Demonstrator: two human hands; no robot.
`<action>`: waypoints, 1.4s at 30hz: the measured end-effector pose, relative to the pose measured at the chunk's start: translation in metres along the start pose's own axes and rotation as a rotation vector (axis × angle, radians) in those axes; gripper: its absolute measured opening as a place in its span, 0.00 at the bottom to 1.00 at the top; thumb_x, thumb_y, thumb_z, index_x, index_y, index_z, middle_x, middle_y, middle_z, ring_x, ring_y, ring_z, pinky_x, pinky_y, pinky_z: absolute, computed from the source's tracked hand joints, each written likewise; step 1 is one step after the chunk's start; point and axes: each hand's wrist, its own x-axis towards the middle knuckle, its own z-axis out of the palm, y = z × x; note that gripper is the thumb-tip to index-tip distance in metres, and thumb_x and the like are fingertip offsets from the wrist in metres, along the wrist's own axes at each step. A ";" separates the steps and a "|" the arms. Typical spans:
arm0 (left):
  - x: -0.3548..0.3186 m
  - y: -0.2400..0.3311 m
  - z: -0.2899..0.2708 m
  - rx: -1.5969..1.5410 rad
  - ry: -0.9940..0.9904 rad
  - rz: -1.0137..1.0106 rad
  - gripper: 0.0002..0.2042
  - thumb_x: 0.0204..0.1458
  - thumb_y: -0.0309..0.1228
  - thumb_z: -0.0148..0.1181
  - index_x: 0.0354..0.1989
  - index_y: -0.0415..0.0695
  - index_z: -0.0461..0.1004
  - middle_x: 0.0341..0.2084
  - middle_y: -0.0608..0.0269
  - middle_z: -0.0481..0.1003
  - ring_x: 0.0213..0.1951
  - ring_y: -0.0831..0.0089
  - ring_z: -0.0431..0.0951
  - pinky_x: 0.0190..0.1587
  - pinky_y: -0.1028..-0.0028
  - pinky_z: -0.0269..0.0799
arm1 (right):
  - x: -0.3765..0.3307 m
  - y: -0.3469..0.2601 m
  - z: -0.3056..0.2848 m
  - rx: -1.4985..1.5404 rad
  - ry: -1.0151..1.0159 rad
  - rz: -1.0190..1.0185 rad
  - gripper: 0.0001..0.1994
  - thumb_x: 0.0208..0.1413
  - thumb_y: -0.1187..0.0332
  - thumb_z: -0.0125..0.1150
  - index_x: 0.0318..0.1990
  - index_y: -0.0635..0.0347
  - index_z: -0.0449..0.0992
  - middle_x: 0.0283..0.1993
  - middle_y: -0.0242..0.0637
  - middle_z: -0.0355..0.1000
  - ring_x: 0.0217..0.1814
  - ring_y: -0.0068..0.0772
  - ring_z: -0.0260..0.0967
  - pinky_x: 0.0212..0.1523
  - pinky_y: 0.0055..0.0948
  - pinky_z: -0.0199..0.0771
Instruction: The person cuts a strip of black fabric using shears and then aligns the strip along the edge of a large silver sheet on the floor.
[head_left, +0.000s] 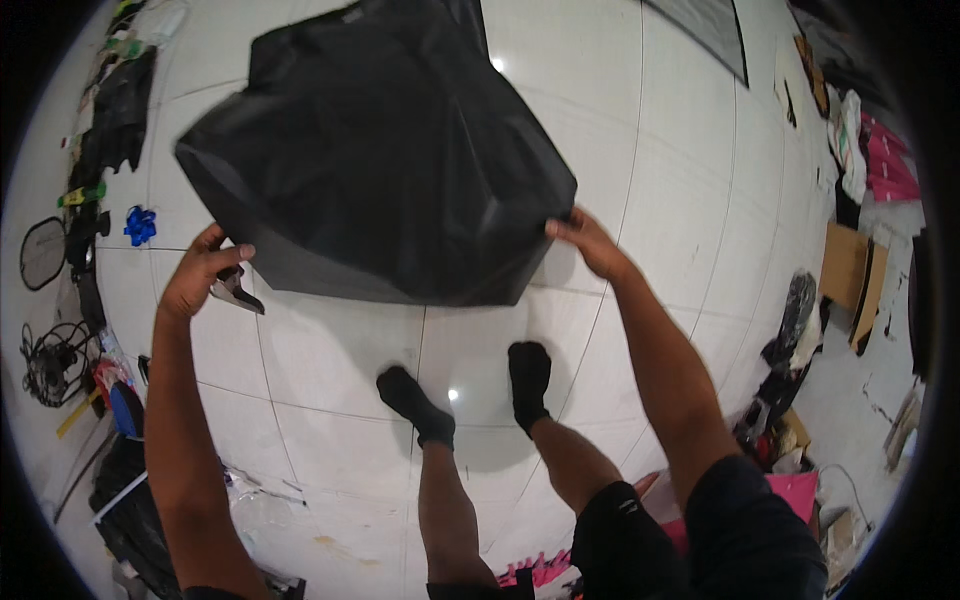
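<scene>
my left hand [203, 270]: pinching the black cloth's [360, 160] left edge
my right hand [590, 243]: pinching its right edge — same deal
blue bow [140, 226]: toward the floor's [690, 200] left edge

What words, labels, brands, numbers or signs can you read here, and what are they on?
None can be read.
Black sheet: a faint mark near its top edge, too blurred to read.
Black shorts: a small pale mark, too small to make out.
Green-and-yellow packet on the left: too small to tell whether it bears any print.
</scene>
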 end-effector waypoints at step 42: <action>-0.273 -0.322 0.186 0.190 0.801 -0.347 0.26 0.54 0.29 0.57 0.60 0.35 0.61 0.54 0.48 0.67 0.54 0.59 0.67 0.58 0.65 0.60 | -0.042 0.094 0.118 -0.139 0.275 0.213 0.30 0.46 0.64 0.69 0.54 0.70 0.65 0.50 0.52 0.72 0.55 0.46 0.69 0.56 0.39 0.68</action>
